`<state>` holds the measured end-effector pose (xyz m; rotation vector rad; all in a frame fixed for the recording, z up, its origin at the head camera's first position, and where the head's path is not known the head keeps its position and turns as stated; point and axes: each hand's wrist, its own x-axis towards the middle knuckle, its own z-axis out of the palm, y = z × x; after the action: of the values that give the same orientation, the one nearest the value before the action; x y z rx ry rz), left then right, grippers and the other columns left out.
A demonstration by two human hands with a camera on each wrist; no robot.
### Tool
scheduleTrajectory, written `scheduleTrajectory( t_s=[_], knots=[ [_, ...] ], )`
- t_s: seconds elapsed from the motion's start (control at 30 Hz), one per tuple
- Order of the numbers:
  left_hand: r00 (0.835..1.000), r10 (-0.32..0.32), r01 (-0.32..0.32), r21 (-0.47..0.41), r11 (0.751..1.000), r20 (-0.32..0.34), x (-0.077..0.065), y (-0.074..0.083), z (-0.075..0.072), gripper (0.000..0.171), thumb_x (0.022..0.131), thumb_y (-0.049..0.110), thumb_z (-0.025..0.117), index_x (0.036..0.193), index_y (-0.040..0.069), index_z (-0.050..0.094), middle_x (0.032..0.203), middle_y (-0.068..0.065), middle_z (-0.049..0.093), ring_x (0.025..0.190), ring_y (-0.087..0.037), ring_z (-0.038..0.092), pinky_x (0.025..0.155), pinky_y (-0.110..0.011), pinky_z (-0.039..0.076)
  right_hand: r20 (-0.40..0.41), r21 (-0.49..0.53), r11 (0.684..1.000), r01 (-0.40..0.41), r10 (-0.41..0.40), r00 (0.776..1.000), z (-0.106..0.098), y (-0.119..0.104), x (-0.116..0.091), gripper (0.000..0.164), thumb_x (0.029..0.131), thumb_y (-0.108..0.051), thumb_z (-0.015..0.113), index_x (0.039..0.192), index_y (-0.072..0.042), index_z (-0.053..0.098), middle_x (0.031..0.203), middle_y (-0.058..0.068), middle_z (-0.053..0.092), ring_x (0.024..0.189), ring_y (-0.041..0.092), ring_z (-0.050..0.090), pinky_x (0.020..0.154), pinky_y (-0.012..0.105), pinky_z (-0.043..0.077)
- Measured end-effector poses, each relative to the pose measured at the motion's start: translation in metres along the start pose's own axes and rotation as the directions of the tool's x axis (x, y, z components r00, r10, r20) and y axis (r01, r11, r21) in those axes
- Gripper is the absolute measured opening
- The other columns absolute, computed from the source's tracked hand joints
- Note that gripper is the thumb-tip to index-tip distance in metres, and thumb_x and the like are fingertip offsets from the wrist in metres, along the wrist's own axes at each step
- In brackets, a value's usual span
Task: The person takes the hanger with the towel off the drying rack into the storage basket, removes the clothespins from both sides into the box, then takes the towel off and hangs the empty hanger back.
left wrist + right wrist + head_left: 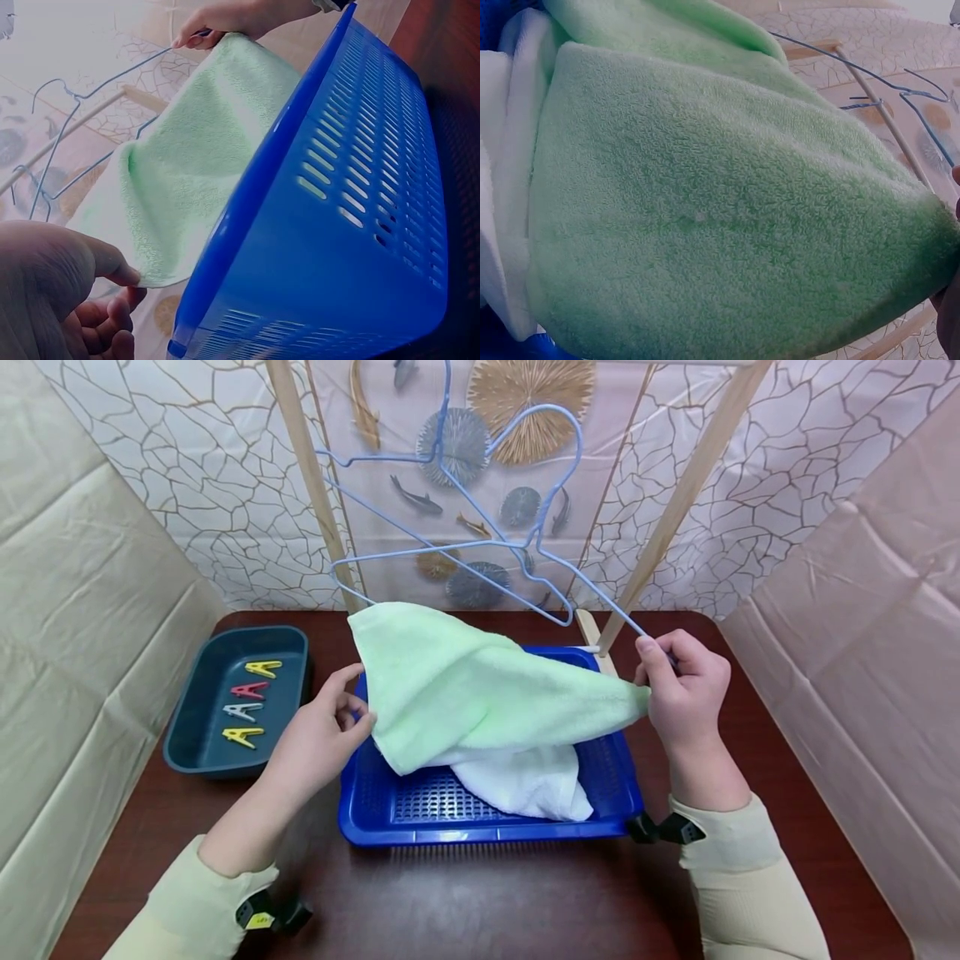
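A light green towel (465, 693) is stretched between the two hands above a blue basket (491, 837). My left hand (322, 727) pinches the towel's left edge between thumb and finger, as the left wrist view shows at the towel corner (154, 279). With my right hand (686, 689) I grip one end of a blue clothes hanger (592, 585), along with the towel's right corner. The hanger slants up over the towel, hook at the top; its far bar runs behind the towel. Beneath, a white towel (525, 781) lies in the basket.
A second blue hanger (390, 458) hangs behind, within a wooden rack (682, 497). To the left stands a dark green tray (213, 768) holding several clothespins (243, 712). Patterned and beige sheets wall in the brown table (450, 910).
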<state>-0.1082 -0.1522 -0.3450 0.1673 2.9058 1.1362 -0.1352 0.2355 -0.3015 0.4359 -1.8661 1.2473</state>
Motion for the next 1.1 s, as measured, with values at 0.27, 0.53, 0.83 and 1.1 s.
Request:
scheduleTrajectory(
  t_s=[0.27,0.53,0.83,1.1],
  knots=[
    [0.998,-0.041,0.040,0.016,0.999,0.040,-0.0010,-0.0011,0.0028,0.063,0.089,0.028,0.061,0.142,0.022,0.028,0.095,-0.001,0.060,0.074,-0.019,0.052,0.053,-0.029,0.046,0.009,0.003,1.000,0.012,-0.012,1.000,-0.0004,0.0018,-0.0007,0.031,0.084,-0.008,0.064,0.057,0.004,0.055,0.046,-0.004,0.051,0.041,0.003,0.041,0.040,0.017,0.026],
    [0.991,-0.083,0.083,0.007,0.997,0.102,-0.0013,-0.0038,0.0050,0.066,0.088,0.030,0.061,0.143,0.021,0.025,0.093,-0.001,0.060,0.069,-0.019,0.054,0.054,-0.029,0.048,0.011,0.005,1.000,0.016,-0.016,1.000,-0.0006,0.0021,-0.0001,0.031,0.084,-0.007,0.063,0.057,0.005,0.055,0.046,-0.005,0.051,0.041,0.003,0.039,0.041,0.017,0.026],
    [0.986,-0.098,0.096,0.019,0.995,0.134,-0.0008,-0.0069,0.0076,0.066,0.088,0.029,0.061,0.143,0.020,0.024,0.093,-0.001,0.061,0.071,-0.018,0.055,0.055,-0.028,0.048,0.003,0.005,1.000,0.016,-0.016,1.000,-0.0009,0.0019,0.0009,0.030,0.084,-0.007,0.063,0.058,0.006,0.055,0.046,-0.005,0.051,0.041,0.003,0.040,0.040,0.017,0.026],
    [0.988,-0.092,0.086,0.051,0.995,0.126,-0.0011,-0.0058,0.0080,0.064,0.088,0.033,0.061,0.142,0.020,0.029,0.092,0.000,0.060,0.071,-0.017,0.055,0.056,-0.026,0.049,0.014,0.010,1.000,0.024,-0.024,1.000,-0.0001,0.0011,0.0005,0.030,0.084,-0.007,0.063,0.057,0.005,0.055,0.046,-0.004,0.051,0.041,0.003,0.039,0.040,0.017,0.025]
  ],
)
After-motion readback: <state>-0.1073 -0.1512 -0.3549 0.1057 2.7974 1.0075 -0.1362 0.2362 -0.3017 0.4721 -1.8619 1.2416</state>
